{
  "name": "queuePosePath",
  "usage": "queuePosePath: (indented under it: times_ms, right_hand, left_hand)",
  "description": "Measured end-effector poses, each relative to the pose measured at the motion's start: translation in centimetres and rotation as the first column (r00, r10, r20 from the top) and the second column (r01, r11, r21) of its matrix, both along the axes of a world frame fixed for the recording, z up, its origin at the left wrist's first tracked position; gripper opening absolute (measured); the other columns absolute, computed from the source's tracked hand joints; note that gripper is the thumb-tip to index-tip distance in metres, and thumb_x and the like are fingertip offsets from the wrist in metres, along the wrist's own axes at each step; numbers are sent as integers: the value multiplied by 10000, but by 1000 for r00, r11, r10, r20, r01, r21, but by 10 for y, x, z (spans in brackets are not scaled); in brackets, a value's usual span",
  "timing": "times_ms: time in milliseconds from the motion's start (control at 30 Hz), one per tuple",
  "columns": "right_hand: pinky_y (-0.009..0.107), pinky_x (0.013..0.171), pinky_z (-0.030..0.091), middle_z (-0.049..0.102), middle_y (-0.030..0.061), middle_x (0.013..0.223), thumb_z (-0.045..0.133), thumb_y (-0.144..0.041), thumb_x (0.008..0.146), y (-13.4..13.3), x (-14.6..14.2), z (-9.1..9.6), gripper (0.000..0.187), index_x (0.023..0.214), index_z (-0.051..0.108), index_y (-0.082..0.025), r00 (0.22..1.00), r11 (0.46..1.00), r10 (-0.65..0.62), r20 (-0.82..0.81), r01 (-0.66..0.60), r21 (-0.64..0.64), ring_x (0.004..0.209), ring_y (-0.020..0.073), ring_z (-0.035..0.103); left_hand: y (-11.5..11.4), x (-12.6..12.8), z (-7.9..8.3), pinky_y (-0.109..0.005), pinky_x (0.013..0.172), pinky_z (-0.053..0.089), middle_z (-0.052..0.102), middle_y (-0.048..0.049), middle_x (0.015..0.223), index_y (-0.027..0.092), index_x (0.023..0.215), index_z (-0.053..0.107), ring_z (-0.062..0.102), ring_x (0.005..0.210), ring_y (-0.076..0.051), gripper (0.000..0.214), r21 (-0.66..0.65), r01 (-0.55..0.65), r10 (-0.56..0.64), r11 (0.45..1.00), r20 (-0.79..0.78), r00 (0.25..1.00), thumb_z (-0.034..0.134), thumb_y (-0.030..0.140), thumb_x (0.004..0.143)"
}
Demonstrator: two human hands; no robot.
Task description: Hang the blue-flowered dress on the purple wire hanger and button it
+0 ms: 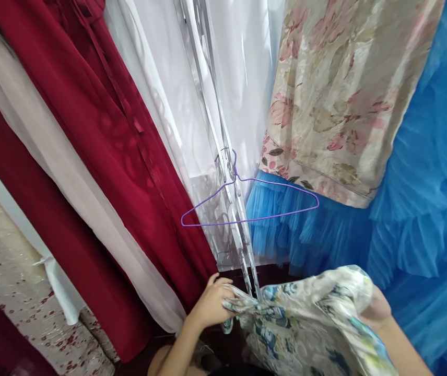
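My left hand (210, 303) is closed on the edge of a pale floral garment with blue and green print (309, 318) at the bottom of the view. My right hand (376, 308) is mostly wrapped inside the same cloth, and its fingers are hidden. Just above the garment hangs an empty purple wire hanger (249, 206), hooked on a clear, shiny strip (223, 141) that runs down from the top. Neither hand touches the hanger.
Hanging clothes surround me: dark red dresses (102, 130) on the left, a white sheer fabric (223, 68) in the middle, a cream garment with pink flowers (337, 99) and a blue tulle dress (431, 198) on the right. A beige speckled cloth (8, 277) lies at lower left.
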State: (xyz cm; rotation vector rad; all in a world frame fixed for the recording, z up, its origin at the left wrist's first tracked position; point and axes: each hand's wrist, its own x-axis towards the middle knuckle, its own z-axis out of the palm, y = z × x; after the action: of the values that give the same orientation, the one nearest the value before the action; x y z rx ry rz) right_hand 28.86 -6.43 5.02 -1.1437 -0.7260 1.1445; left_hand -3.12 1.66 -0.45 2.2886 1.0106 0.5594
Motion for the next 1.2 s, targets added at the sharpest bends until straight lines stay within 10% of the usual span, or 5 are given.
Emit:
queuePosePath:
  times_ms: [367, 533, 767, 1033, 1200]
  right_hand:
    - [350, 835, 505, 749, 99, 939, 688, -458, 796, 86, 7, 84, 366, 971, 775, -150, 739, 717, 659, 136, -673, 180, 894, 254, 685]
    - [395, 932, 516, 702, 92, 1198, 767, -253, 727, 100, -1, 91, 850, 1511, 438, -216, 666, 794, 289, 688, -568, 216, 1112, 296, 649]
    - [383, 930, 531, 754, 131, 1158, 517, -111, 820, 124, -11, 74, 407, 1166, 730, -136, 325, 848, 28, 945, -509, 150, 1098, 328, 696]
    - [372, 814, 542, 770, 100, 1049, 548, -244, 909, 101, 8, 68, 624, 1513, 406, -172, 521, 858, -243, 818, -277, 432, 872, 271, 728]
    - [377, 787, 508, 753, 104, 955, 602, -473, 912, 115, 66, 94, 430, 1201, 683, -165, 461, 875, -374, 805, -113, 471, 864, 289, 697]
  left_hand:
    - [82, -98, 129, -488, 1129, 326, 762, -105, 1082, 229, 832, 803, 604, 1155, -339, 169, 94, -371, 315, 924, 366, 876, 737, 327, 710]
    - [101, -87, 168, -452, 1103, 366, 717, -114, 1188, 171, 1002, 752, 590, 1181, -316, 337, 159, -403, 290, 901, 470, 834, 622, 391, 783]
    - [95, -10, 210, -310, 896, 458, 695, -50, 1021, 184, 928, 674, 631, 974, -220, 179, 351, -231, 148, 908, 246, 958, 582, 331, 883]
    - [98, 21, 205, -266, 771, 443, 698, -4, 897, 220, 977, 634, 643, 833, -186, 172, 500, -400, 292, 768, 284, 913, 606, 365, 888]
    - [101, 0, 213, -253, 687, 447, 693, -20, 825, 173, 858, 690, 634, 796, -196, 264, 295, -326, 253, 898, 261, 932, 677, 436, 845]
